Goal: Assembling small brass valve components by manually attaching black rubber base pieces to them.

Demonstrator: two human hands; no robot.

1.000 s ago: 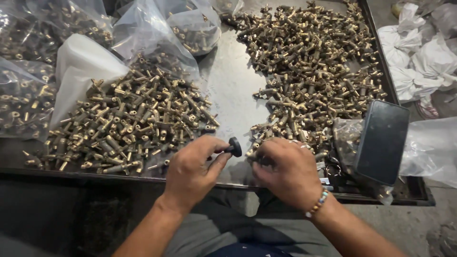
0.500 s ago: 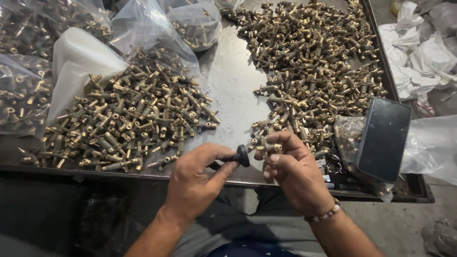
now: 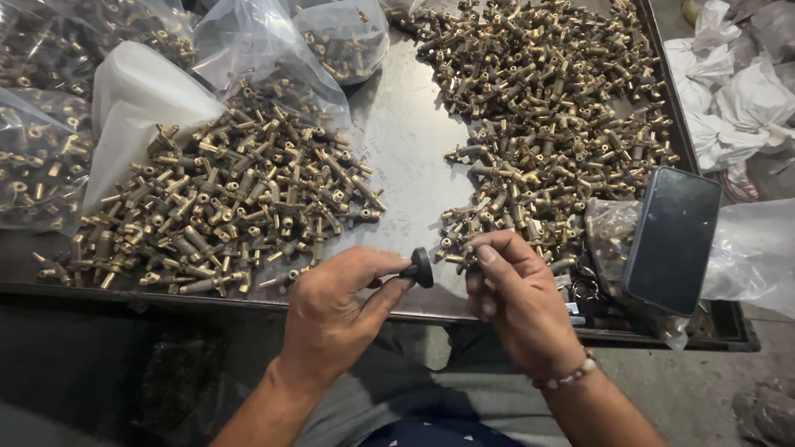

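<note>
My left hand [image 3: 335,319] grips a small black tool [image 3: 420,267] with a round disc-shaped head, its tip pointing right. My right hand [image 3: 513,302] pinches a small brass fitting [image 3: 460,251] between thumb and fingers, a little to the right of the tool's head. Both hands hover over the near edge of a grey metal tray [image 3: 410,145]. A heap of brass fittings [image 3: 240,203] lies left of my hands, and a larger heap of brass fittings [image 3: 546,108] spreads over the tray's right side.
Clear plastic bags of fittings [image 3: 339,33] stand at the tray's back and left, beside a white bag [image 3: 141,99]. A dark phone [image 3: 672,240] leans on a plastic bag at the right. White crumpled bags [image 3: 737,91] lie beyond the tray's right rim.
My hands have drawn slightly apart. The right hand has lifted a brass fitting from the heap's edge, and the left hand has turned the black tool so it points toward it.
</note>
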